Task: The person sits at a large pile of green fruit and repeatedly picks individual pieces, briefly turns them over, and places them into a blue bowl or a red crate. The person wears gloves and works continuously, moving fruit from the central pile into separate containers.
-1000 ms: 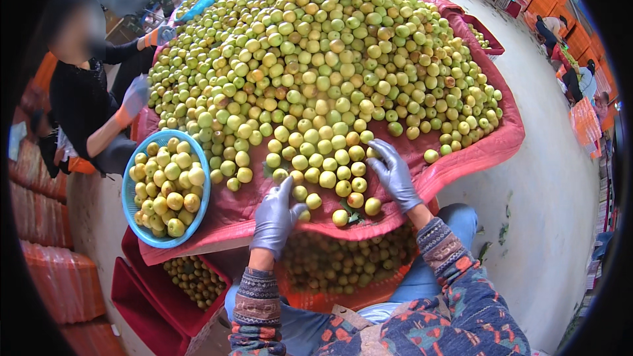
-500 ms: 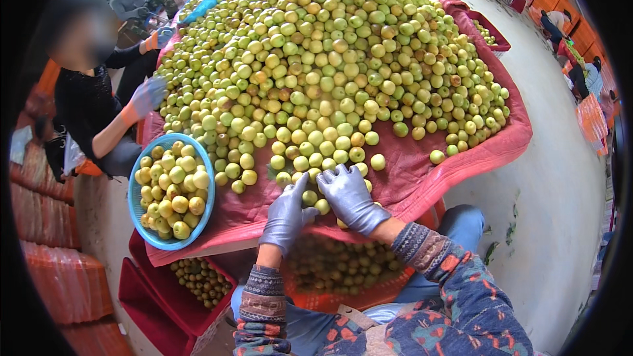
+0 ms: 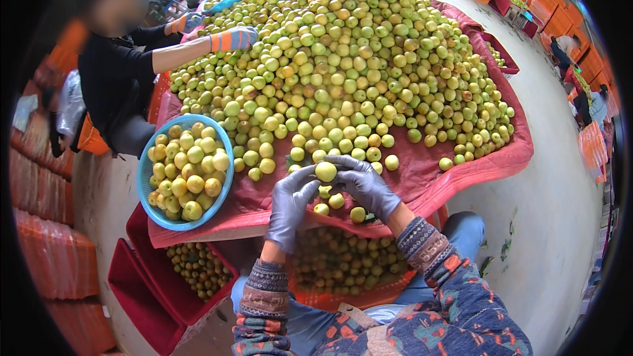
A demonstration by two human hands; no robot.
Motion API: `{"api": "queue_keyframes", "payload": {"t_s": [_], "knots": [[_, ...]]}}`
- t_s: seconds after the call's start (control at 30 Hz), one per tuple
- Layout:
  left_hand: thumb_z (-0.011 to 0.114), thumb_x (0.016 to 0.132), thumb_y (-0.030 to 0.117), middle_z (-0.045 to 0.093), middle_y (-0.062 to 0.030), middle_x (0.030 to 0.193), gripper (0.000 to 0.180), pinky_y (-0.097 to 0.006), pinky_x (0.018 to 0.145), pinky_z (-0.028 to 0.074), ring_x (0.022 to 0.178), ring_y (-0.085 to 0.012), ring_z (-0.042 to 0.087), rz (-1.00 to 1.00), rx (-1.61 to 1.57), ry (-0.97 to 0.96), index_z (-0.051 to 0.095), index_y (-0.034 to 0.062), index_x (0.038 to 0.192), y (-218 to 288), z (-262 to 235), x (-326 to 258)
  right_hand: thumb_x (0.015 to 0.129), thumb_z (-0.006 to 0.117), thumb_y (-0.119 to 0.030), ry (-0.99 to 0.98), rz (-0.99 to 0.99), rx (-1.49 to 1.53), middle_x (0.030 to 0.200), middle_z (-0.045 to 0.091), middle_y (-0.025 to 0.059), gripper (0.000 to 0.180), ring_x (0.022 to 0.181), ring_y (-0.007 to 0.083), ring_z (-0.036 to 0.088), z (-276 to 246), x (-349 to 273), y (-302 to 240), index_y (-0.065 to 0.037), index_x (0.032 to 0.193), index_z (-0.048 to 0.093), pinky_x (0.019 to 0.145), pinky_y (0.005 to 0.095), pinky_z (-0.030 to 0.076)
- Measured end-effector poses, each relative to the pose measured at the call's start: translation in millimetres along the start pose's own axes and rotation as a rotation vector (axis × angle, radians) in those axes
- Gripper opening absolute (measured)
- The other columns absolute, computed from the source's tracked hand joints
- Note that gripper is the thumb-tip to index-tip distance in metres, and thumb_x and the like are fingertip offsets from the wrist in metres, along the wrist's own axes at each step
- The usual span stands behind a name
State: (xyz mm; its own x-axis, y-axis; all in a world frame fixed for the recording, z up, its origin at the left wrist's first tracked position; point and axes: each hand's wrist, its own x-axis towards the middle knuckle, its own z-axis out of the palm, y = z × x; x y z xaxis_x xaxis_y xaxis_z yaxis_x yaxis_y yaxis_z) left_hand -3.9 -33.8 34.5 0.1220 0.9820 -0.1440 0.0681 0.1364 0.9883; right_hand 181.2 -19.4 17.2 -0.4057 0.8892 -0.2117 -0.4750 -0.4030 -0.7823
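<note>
Front edge: the red cloth-covered tabletop (image 3: 428,171) ends just below the hands, its rim curving across in front of the person's knees; both wrists lie close to it.
Room to the right: bare red cloth spreads beyond the right hand (image 3: 366,188) as far as the raised right edge, with pale floor (image 3: 534,198) past it.
Room to the left: a narrower bare strip lies between the left hand (image 3: 290,207) and the blue basket (image 3: 183,225), which stands full of fruit at the front left corner.
Far side: the big fruit heap (image 3: 330,79) slopes down towards the hands, its lowest pieces just beyond the fingertips.
Below the edge: an orange crate (image 3: 346,301) of fruit sits between the knees.
Held fruit (image 3: 325,171): between the two hands, above the near part of the cloth; round, pale yellow-green, smooth-looking and lit on top; fine skin marks are too small to tell.
Fingers: those of both gray-gloved hands grasp this one piece from either side.
Under the hands: a few loose fruits (image 3: 337,201) rest on the cloth.
</note>
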Motion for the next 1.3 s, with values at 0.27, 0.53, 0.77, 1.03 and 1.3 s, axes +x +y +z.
{"api": "queue_keyframes", "payload": {"t_s": [0.27, 0.53, 0.77, 1.03, 1.3], "knots": [[0.061, 0.084, -0.002, 0.068, -0.0051, 0.093, 0.022, -0.022, 0.074, 0.050, 0.083, -0.0103, 0.062, 0.009, -0.119, 0.036, 0.067, -0.0014, 0.104, -1, -11, -8, 0.098, 0.043, -0.021, -0.123, -0.244, -0.304, 0.131, 0.051, 0.0126, 0.043, 0.112, 0.0203, 0.057, 12, -1, 7, 0.000, 0.135, 0.041, 0.088, 0.0303, 0.051], [0.064, 0.081, 0.007, 0.069, -0.0116, 0.093, 0.023, -0.034, 0.075, 0.051, 0.082, -0.0233, 0.065, 0.251, 0.442, 0.262, 0.065, -0.0009, 0.102, -30, -12, -6, 0.096, 0.048, -0.028, 0.011, -0.129, -0.343, 0.113, 0.060, 0.0103, 0.046, 0.096, 0.0200, 0.062, 25, 28, 15, -0.003, 0.134, 0.041, 0.078, 0.0315, 0.052], [0.066, 0.076, 0.019, 0.063, -0.0198, 0.087, 0.033, -0.045, 0.066, 0.050, 0.080, -0.0387, 0.061, 0.199, 0.961, 0.234, 0.058, 0.0020, 0.102, -22, -24, -21, 0.086, 0.064, -0.019, -0.066, 0.044, -0.501, 0.101, 0.062, 0.0023, 0.040, 0.076, 0.0072, 0.058, 131, 102, 5, -0.007, 0.123, 0.058, 0.066, 0.0196, 0.048], [0.067, 0.077, 0.022, 0.061, -0.0163, 0.102, 0.034, -0.042, 0.069, 0.053, 0.089, -0.0322, 0.062, 0.101, 0.937, 0.216, 0.060, 0.0041, 0.105, -11, -27, -23, 0.093, 0.055, -0.024, -0.300, -0.248, -0.533, 0.120, 0.059, 0.0080, 0.047, 0.091, 0.0122, 0.062, 200, 160, 5, -0.003, 0.134, 0.046, 0.068, 0.0243, 0.051], [0.078, 0.068, 0.023, 0.045, -0.0271, 0.131, 0.089, -0.044, 0.089, 0.047, 0.113, -0.0419, 0.051, 0.133, 0.884, 0.213, 0.030, 0.0057, 0.141, -24, -13, -6, 0.082, 0.064, -0.039, 0.424, -0.621, -1.858, 0.133, 0.052, 0.0098, 0.052, 0.126, 0.0340, 0.044, 38, 133, -11, -0.023, 0.130, 0.053, 0.098, 0.0522, 0.038]]}}
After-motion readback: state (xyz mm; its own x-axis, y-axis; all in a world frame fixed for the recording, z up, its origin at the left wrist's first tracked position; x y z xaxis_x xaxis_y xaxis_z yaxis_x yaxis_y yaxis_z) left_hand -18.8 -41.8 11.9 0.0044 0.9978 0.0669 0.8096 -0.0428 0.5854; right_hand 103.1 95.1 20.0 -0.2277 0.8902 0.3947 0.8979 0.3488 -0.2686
